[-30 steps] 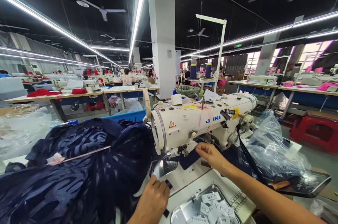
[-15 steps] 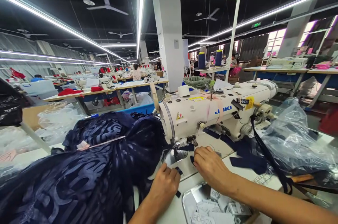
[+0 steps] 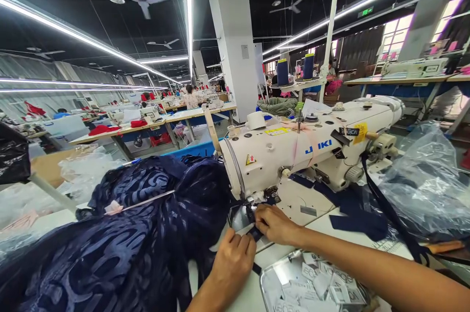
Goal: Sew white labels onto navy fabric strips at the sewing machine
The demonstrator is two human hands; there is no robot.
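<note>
While the left hand (image 3: 235, 258) curled closed on a narrow dark strip (image 3: 256, 268), the right hand (image 3: 275, 224) bent its fingers just beside it; whether those gripped anything could not be told. The strip lay near the needle end of a white sewing machine (image 3: 268, 160), between heaped navy fabric (image 3: 147, 233) and a label-filled metal tray (image 3: 263, 282).

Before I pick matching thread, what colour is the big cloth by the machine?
The cloth is navy with paler swirls, best in the head view.
</note>
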